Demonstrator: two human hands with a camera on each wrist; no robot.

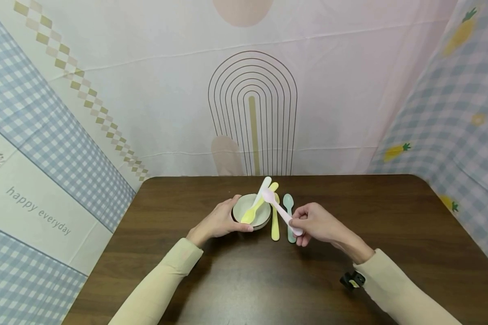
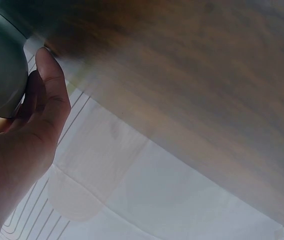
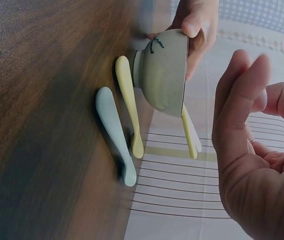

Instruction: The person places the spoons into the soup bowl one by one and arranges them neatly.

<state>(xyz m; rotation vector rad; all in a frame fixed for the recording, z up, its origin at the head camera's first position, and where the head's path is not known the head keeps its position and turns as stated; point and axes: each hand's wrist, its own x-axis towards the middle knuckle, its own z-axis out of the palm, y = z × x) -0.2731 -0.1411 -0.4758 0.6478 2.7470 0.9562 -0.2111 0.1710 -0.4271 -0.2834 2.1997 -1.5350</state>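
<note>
My left hand (image 1: 219, 220) grips a small pale bowl (image 1: 240, 206) at its left side, thumb over the near rim. A yellow spoon (image 1: 249, 215) and a white spoon (image 1: 265, 184) lean in the bowl, ends sticking out past the far rim. Between thumb and fingers, my right hand (image 1: 319, 222) pinches the handle end of a pink spoon (image 1: 282, 213), its head pointing toward the bowl's right side. Fingers hide that spoon in the right wrist view. Just right of the bowl, a second yellow spoon (image 3: 127, 85) and a mint-green spoon (image 3: 113, 122) lie on the table.
The dark brown wooden table (image 1: 244, 280) ends at a far edge right behind the spoons. Behind it hangs a printed white cloth (image 1: 333, 99), with blue checked cloth (image 1: 455, 135) at the right. A small black device (image 1: 353, 280) is by the right cuff.
</note>
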